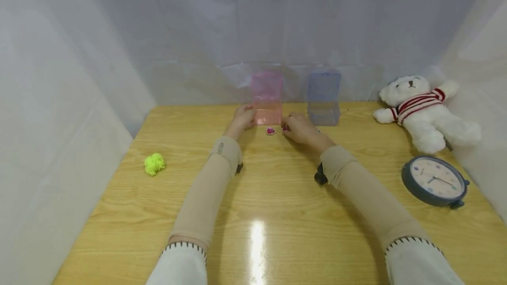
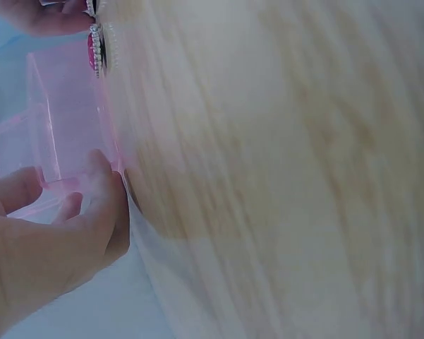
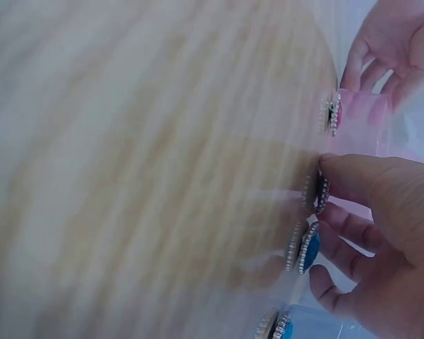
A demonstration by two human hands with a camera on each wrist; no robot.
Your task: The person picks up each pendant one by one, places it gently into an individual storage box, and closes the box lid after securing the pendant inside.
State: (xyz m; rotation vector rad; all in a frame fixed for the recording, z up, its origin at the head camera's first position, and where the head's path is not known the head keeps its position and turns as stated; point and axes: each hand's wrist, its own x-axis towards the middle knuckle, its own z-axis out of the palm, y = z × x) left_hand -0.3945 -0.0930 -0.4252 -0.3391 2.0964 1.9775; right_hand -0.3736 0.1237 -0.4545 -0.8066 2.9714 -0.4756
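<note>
My left hand [image 1: 242, 119] holds the left side of an open, clear pink plastic box [image 1: 267, 112]; its thumb and fingers sit against the box wall in the left wrist view. In front of that box lies a pink gem [image 1: 270, 131] with a beaded silver rim. Just right of it, my right hand [image 1: 300, 129] pinches a second rimmed gem [image 3: 322, 193] between thumb and finger, down at the table. Under the right hand's other fingers is a blue gem [image 3: 309, 247], and another blue gem [image 3: 283, 328] lies farther along, partly cut off.
An open clear blue box [image 1: 323, 112] stands right of the pink one, near the back curtain. A white teddy bear [image 1: 425, 111] and a round clock [image 1: 435, 180] lie at the right. A yellow-green fluffy ball [image 1: 154, 163] sits on the left of the wooden table [image 1: 178, 214].
</note>
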